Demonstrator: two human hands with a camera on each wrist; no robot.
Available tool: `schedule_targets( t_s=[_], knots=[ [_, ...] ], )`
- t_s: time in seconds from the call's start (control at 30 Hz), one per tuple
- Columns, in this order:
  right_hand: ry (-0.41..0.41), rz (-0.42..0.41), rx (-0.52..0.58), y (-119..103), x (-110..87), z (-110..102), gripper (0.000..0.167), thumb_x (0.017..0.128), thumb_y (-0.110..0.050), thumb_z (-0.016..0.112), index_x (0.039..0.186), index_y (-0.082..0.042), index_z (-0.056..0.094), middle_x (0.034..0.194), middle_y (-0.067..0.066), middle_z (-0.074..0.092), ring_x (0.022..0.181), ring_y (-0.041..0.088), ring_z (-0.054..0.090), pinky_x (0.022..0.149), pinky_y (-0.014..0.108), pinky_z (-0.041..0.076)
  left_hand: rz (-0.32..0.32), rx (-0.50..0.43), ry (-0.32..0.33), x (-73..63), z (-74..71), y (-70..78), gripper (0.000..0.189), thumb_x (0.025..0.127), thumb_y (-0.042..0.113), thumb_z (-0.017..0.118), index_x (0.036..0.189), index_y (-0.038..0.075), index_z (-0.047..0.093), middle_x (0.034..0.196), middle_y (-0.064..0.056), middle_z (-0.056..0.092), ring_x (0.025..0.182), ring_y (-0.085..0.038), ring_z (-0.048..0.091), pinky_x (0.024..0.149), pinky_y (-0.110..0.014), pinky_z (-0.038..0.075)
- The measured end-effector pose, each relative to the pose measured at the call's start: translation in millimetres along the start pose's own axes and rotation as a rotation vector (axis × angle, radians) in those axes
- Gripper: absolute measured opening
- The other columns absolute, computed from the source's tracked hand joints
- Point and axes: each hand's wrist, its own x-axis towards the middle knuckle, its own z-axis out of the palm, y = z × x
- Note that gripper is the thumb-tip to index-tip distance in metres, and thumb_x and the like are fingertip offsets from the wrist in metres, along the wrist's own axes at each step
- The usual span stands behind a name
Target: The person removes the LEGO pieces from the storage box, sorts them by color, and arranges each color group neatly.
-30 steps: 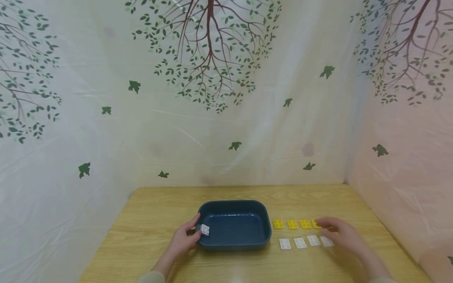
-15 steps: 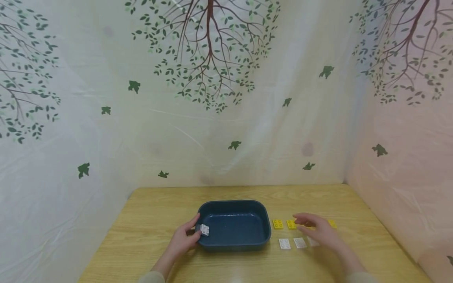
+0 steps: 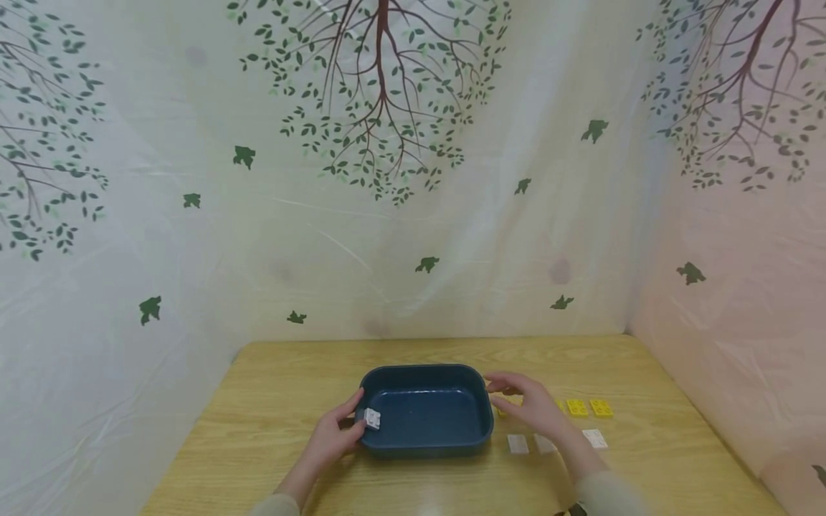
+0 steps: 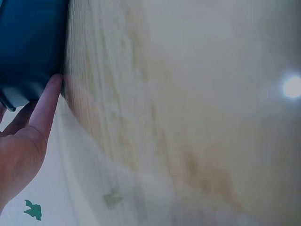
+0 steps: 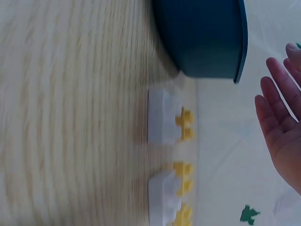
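A dark blue plastic bin (image 3: 426, 450) stands on the wooden table. Around its left end my left hand (image 3: 332, 433) grips from outside, thumb toward the near corner and index finger farther back. A white toy brick (image 3: 372, 419) leans inside the bin's left wall, right by my thumb tip. In the left wrist view the thumb presses low on the bin's outer wall (image 4: 33, 47). My right hand (image 3: 529, 405) is at the bin's right rim, its fingers spread and holding nothing. Part of the brick rows is hidden behind it.
Right of the bin lie two rows of toy bricks: a far yellow row with a yellow brick (image 3: 601, 408) at its end, and a nearer white row with a white brick (image 3: 595, 438). A pale curtain (image 3: 452, 215) with tree prints surrounds the table (image 3: 258, 444).
My right hand has moved left from the far end of the brick rows to the bin's right rim. Bricks at the right end show again. The left hand and bin stay put.
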Motion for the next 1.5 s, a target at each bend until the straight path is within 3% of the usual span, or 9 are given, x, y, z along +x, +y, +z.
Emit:
schedule_targets(
  t_s=[0.13,0.4,0.67,1.0,1.17,1.37,1.5],
  knots=[
    [-0.029,-0.048,0.027,-10.3,10.7,12.2,0.038,0.092,-0.011,0.070,0.127,0.002,0.061,0.108,0.010,0.072,0.099,0.027,0.066,0.085,0.044,0.055,0.013,-0.004,0.000,-0.3,-0.7,-0.6,0.061,0.091,0.012,0.068,0.148,0.011,0.047,0.147,-0.028,0.043,0.107,-0.032,0.060,0.069,-0.031,0.059],
    [-0.085,-0.012,-0.001,-27.1,29.6,40.2,0.042,0.091,-0.017,0.072,0.131,-0.007,0.061,0.112,0.004,0.071,0.105,0.023,0.065,0.095,0.044,0.051,0.000,-0.015,-0.013,-0.9,-1.6,-1.4,0.061,0.091,0.012,0.068,0.149,0.013,0.047,0.148,-0.027,0.042,0.107,-0.032,0.060,0.069,-0.033,0.059],
    [-0.109,-0.015,0.024,-37.3,44.5,73.4,0.045,0.092,-0.022,0.071,0.132,-0.003,0.059,0.116,0.008,0.069,0.110,0.026,0.064,0.097,0.046,0.049,0.008,-0.023,-0.025,-0.8,-1.9,-1.3,0.062,0.091,0.012,0.067,0.149,0.012,0.046,0.148,-0.028,0.041,0.107,-0.032,0.059,0.070,-0.033,0.059],
    [-0.175,0.104,0.109,-46.7,55.1,115.5,0.048,0.093,-0.021,0.070,0.135,-0.003,0.057,0.122,0.009,0.067,0.117,0.027,0.060,0.102,0.047,0.046,0.010,-0.028,-0.025,0.5,-1.4,-3.6,0.062,0.091,0.012,0.067,0.149,0.012,0.046,0.147,-0.029,0.042,0.110,-0.034,0.060,0.071,-0.033,0.060],
    [-0.184,0.112,0.112,-50.8,61.7,134.3,0.049,0.091,-0.021,0.073,0.133,-0.001,0.059,0.122,0.013,0.067,0.116,0.029,0.061,0.102,0.048,0.045,0.016,-0.019,-0.021,0.2,-1.7,-3.0,0.061,0.091,0.012,0.067,0.148,0.011,0.047,0.146,-0.029,0.043,0.112,-0.036,0.060,0.072,-0.033,0.059],
    [-0.226,0.185,0.125,-53.6,69.7,147.7,0.053,0.088,-0.021,0.076,0.134,-0.002,0.058,0.125,0.012,0.065,0.119,0.029,0.058,0.103,0.047,0.044,0.019,-0.034,-0.011,-4.9,-1.2,5.2,0.060,0.092,0.009,0.066,0.148,0.008,0.046,0.146,-0.029,0.043,0.111,-0.035,0.060,0.072,-0.034,0.059],
    [-0.267,0.235,0.141,-53.6,74.2,151.6,0.056,0.084,-0.019,0.079,0.134,-0.002,0.058,0.126,0.012,0.064,0.121,0.031,0.057,0.103,0.048,0.044,0.045,-0.053,-0.009,-4.6,-1.4,3.0,0.060,0.091,0.007,0.065,0.148,0.005,0.045,0.146,-0.030,0.043,0.109,-0.036,0.061,0.071,-0.033,0.059]
  ],
)
